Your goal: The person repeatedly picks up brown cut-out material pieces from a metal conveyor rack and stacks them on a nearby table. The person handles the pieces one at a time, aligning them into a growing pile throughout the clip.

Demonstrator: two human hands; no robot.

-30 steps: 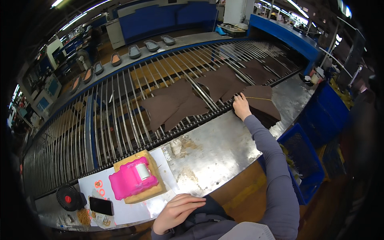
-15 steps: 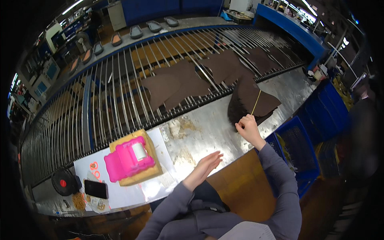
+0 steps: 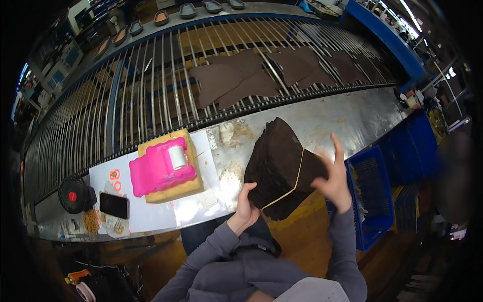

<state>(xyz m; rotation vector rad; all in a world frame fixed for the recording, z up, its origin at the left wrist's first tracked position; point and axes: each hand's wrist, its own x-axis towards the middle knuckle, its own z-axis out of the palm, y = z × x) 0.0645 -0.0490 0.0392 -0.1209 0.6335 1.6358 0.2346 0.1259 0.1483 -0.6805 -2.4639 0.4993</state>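
So the left hand [image 3: 245, 210] has the lower left corner of a thick dark brown stack [image 3: 274, 156] pinched, thumb on top. The right hand [image 3: 336, 180] is up at the stack's right side, fingers spread; it's blurry, so I can't tell if it's touching. The stack is tilted in front of the body, overlapping the front edge of the bench [image 3: 322, 120], with a yellow band [image 3: 300, 171] stretched across it.

Stuff around: a blue crate [image 3: 377, 221] sits right next to the right forearm, kinda hemming in that side. Left of the stack there's a white sheet [image 3: 212, 163] under a yellow block [image 3: 173, 195], and a pink holder [image 3: 151, 173] with a white roll [image 3: 177, 157] is on top of that. Further left: phone [image 3: 114, 205], black fan [image 3: 72, 195], little pile of tan bands [image 3: 90, 221]. Behind the bench, loose brown pieces [image 3: 221, 75] lie overlapping on a rack of metal bars [image 3: 173, 95].
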